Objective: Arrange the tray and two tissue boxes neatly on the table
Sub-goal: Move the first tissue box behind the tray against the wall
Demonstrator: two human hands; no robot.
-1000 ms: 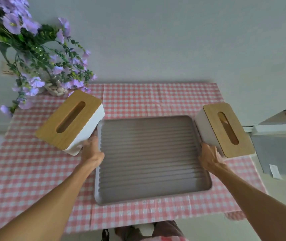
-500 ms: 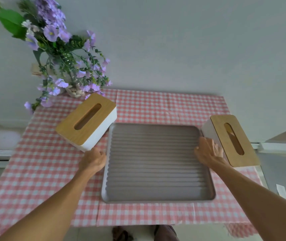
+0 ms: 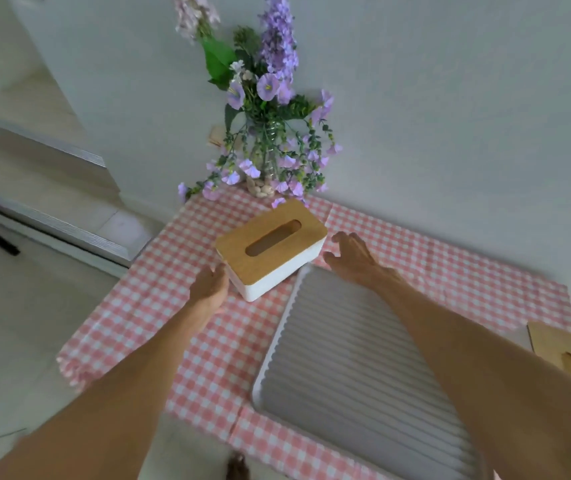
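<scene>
A white tissue box with a slotted wooden lid [image 3: 272, 245] sits skewed on the pink checked tablecloth [image 3: 159, 327], just beyond the far left corner of the grey ribbed tray [image 3: 343, 368]. My left hand [image 3: 209, 287] is open, its fingers at the box's near left end. My right hand [image 3: 353, 256] hovers open with spread fingers just right of the box, above the tray's far corner, not touching the box. The second tissue box [image 3: 564, 351] lies at the right edge of view, right of the tray, partly hidden by my right forearm.
A glass vase of purple flowers [image 3: 265, 157] stands against the white wall directly behind the left box. The table's left edge drops to a pale floor with a white ledge [image 3: 69, 223] at left.
Both hands left the tray's sides and reached toward the left tissue box. My view swung left, pushing the right box to the frame's edge. The tray stays put.
</scene>
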